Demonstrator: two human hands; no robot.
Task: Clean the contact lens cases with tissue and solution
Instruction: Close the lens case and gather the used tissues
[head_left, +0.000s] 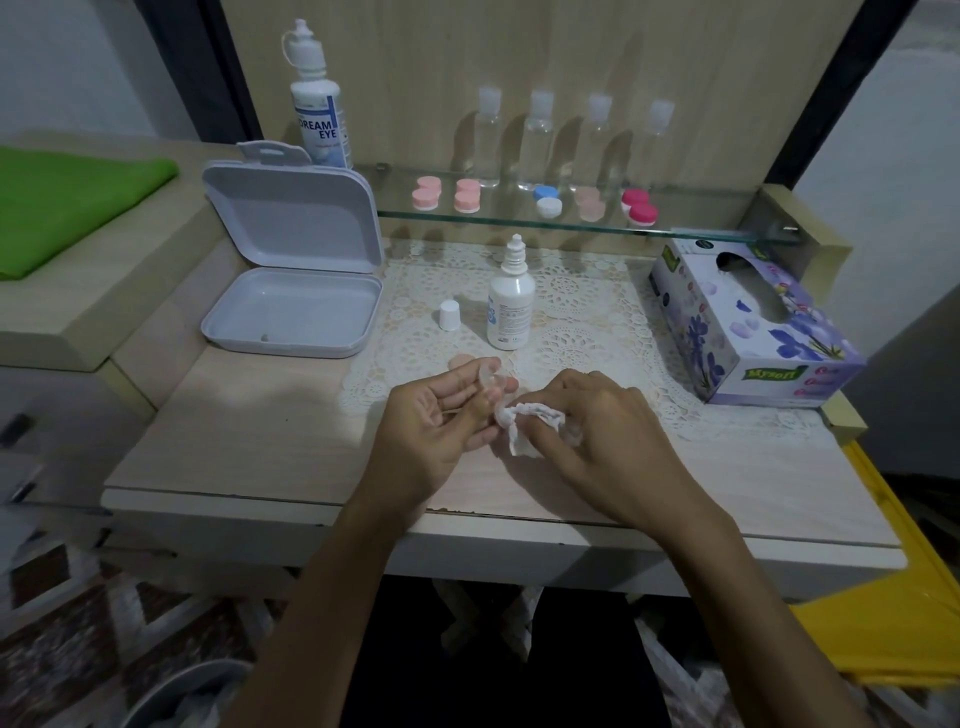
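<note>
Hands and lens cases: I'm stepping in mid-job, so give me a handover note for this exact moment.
Left hand holds a clear lens case part at the fingertips.
Right hand pinches a crumpled tissue beside it.
Small solution bottle stands uncapped on the lace mat, its cap alongside.
Five capped cases wait on the glass shelf.
Done: this case opened, wiping under way. Left: finish it, then the shelf cases.

A clear lens case (488, 375) sits pinched in the left hand's (441, 421) fingertips, above the desk edge. A crumpled white tissue (524, 422) is held by the right hand (597, 431), just beside the case. The small white solution bottle (510, 301) stands upright on the lace mat, uncapped, its white cap (449, 315) standing just left of it.
</note>
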